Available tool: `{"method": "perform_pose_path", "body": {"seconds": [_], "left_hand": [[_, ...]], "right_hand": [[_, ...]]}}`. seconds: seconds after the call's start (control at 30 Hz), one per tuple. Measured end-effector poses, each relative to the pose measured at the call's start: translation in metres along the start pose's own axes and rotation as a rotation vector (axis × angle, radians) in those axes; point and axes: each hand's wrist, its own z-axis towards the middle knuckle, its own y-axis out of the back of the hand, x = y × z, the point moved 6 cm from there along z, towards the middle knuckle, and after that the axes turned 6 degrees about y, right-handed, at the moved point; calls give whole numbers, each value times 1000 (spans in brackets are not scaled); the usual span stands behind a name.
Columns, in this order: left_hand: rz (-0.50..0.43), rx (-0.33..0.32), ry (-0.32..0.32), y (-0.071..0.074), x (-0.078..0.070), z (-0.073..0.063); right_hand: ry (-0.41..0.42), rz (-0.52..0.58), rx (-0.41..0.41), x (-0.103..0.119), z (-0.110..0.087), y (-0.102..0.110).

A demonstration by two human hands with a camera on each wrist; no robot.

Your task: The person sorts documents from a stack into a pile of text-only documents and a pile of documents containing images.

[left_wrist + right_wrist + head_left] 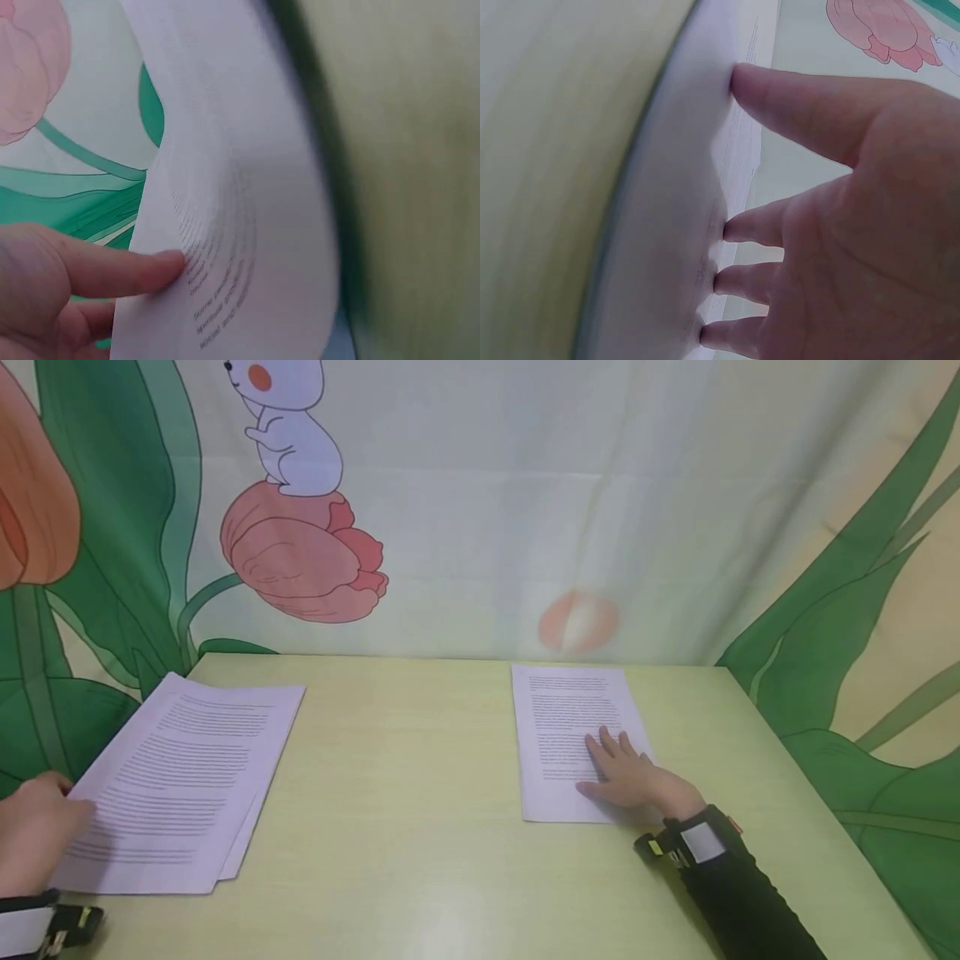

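Observation:
At the table's left side lies a stack of printed paper sheets (180, 777), its top sheet a little askew over the ones below. My left hand (41, 827) pinches the left edge of these sheets, the thumb on the printed face. In the left wrist view the paper (225, 187) bends in a curve beside the thumb of the left hand (82, 277). Farther right lies another printed sheet or stack (566, 735). On its lower right part rests my right hand (630, 777), fingers spread. The right wrist view has the fingertips of the right hand (840, 210) touching the paper (667, 217).
Both stacks lie on a pale yellow table (390, 793), with bare surface between them. Behind it hangs a cloth (465, 510) printed with flowers, leaves and a white animal. Each wrist wears a black strap with a small device; the right one (693, 843) sits just above the tabletop.

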Motion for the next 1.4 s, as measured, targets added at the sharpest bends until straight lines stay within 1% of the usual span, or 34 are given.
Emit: {"method": "perform_pose_path", "body": {"seconds": [0.07, 0.13, 0.27, 0.3, 0.33, 0.4, 0.57, 0.63, 0.7, 0.77, 0.83, 0.9, 0.97, 1.03, 1.1, 1.17, 1.27, 1.4], "left_hand": [[-30, 42, 23, -3, 2, 1], [-62, 74, 33, -6, 2, 1], [-76, 144, 26, -9, 1, -1], [-82, 150, 15, -9, 0, -1], [-97, 157, 17, -9, -1, -2], [-123, 149, 10, -8, -3, -4], [-290, 139, 63, -7, -11, -7], [-350, 133, 71, -8, -17, -11], [-391, 125, 53, -8, -26, -16], [-422, 126, 30, -9, -38, -23], [-438, 138, -2, -11, -50, -30], [-452, 147, -39, -14, -65, -36], [-459, 153, -86, -19, -81, -43], [-466, 159, -129, -25, -97, -49], [-478, 179, -164, -30, -115, -57], [-493, 197, -193, -35, -132, -65], [-516, 225, -230, -41, -155, -76], [-539, 249, -272, -49, -180, -88]], "right_hand": [[1, 1, 0, 0, 0, 0], [1, 2, -1, 0, 1, 0], [-1, -1, 2, -1, 1, 0], [-1, -2, 3, -1, 1, 0], [0, -3, 5, -1, 1, 0], [-1, -4, 5, -1, 1, 0], [-5, -1, 8, -1, 0, 0], [-4, -4, 10, 0, 0, 0], [1, -10, 2, 0, 0, 1], [18, -9, -29, 1, 0, 5], [57, 12, -84, 6, 3, 10], [89, 72, -156, 13, 8, 18], [117, 170, -236, 23, 14, 25], [111, 300, -309, 35, 21, 32], [110, 452, -356, 49, 27, 36], [95, 603, -377, 62, 34, 37], [94, 790, -358, 79, 45, 33], [83, 941, -301, 95, 60, 23]]}}
